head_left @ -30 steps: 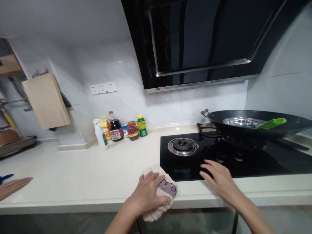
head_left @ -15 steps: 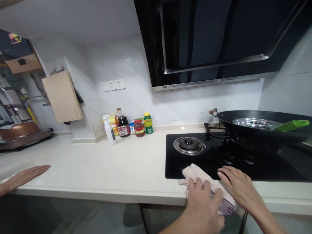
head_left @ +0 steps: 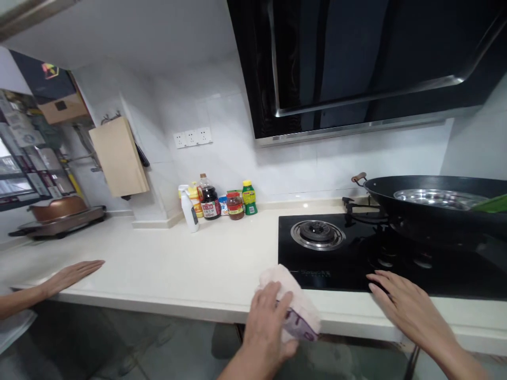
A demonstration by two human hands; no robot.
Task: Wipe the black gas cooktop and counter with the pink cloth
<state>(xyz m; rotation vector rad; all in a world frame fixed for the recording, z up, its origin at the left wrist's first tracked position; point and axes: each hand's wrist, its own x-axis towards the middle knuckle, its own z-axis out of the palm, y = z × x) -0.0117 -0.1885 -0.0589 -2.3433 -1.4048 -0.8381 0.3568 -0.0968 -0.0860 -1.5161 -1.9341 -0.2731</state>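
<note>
My left hand [head_left: 266,322] is closed on a pale pink cloth [head_left: 298,302] with purple print along one edge. The cloth lies at the counter's front edge, overlapping the cooktop's near left corner and hanging partly over. My right hand [head_left: 412,311] rests flat, fingers stretched out, at the front border of the black cooktop [head_left: 336,272], holding nothing. Above and behind that hand sits a big black wok [head_left: 400,211] with a shiny metal strainer or lid [head_left: 435,198] and a green-handled utensil [head_left: 493,203] in it.
Another person's hand [head_left: 75,274] lies flat on the white counter [head_left: 166,269] at left. Along the wall stand a spray bottle [head_left: 189,211], a dark sauce bottle [head_left: 209,198], a red-lidded jar [head_left: 235,206] and a green bottle [head_left: 249,198]. A range hood [head_left: 356,68] overhangs the cooktop.
My left hand has slid the cloth leftward, off most of the cooktop and toward the counter's front edge. My right hand stays by the cooktop. The view has turned slightly left.
</note>
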